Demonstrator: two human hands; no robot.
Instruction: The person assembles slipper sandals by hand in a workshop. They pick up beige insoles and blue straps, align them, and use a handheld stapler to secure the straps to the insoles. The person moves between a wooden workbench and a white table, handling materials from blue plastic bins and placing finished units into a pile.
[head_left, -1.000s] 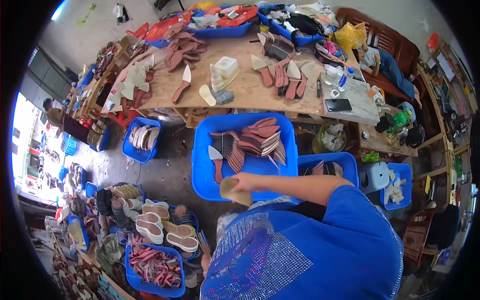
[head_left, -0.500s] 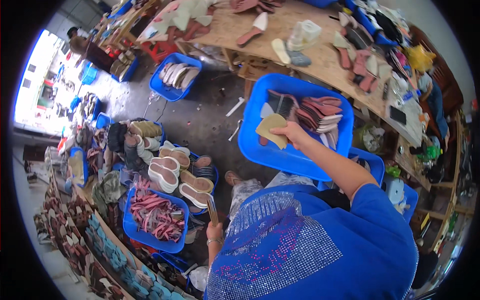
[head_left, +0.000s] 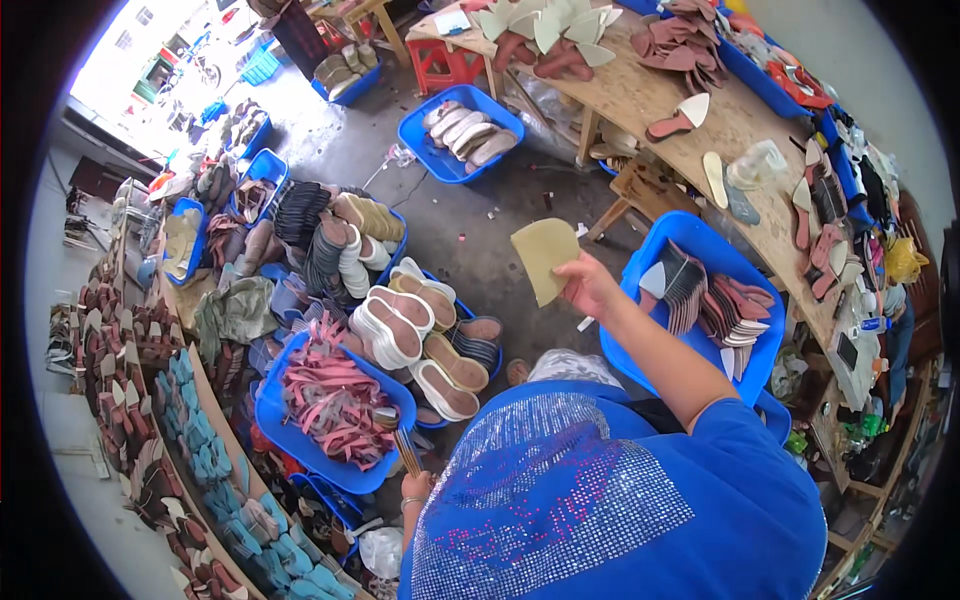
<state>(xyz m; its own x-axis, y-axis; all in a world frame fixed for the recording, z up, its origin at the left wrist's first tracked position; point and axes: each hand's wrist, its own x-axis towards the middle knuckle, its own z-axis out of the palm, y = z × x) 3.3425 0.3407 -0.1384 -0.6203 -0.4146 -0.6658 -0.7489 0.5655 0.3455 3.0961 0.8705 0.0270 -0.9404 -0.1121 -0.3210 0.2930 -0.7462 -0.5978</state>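
Observation:
My right hand [head_left: 590, 286] is closed on the edge of a flat, curved yellowish-tan piece [head_left: 545, 258], like a cut shoe part, raised above the dark floor. To its right stands a blue tub [head_left: 630, 345] with rows of pinkish and dark insoles [head_left: 735, 305] packed on edge. Low by my left side, my left hand [head_left: 416, 486] is closed round a thin stack of flat brown and tan pieces [head_left: 407, 453], seen edge-on. It is next to a blue tub [head_left: 330, 468] heaped with pink straps [head_left: 335, 395].
White-edged shoe soles [head_left: 392, 325] are piled on my left. A wooden worktable [head_left: 640, 100] with shoe parts runs along the far right. Another blue tub [head_left: 462, 178] of soles sits on the floor ahead. Racks of blue shoe parts [head_left: 210, 455] line the left.
My view has turned left, so the insole tub now appears farther right. My right hand with the tan piece has moved from over that tub to its left. The left hand keeps its stack.

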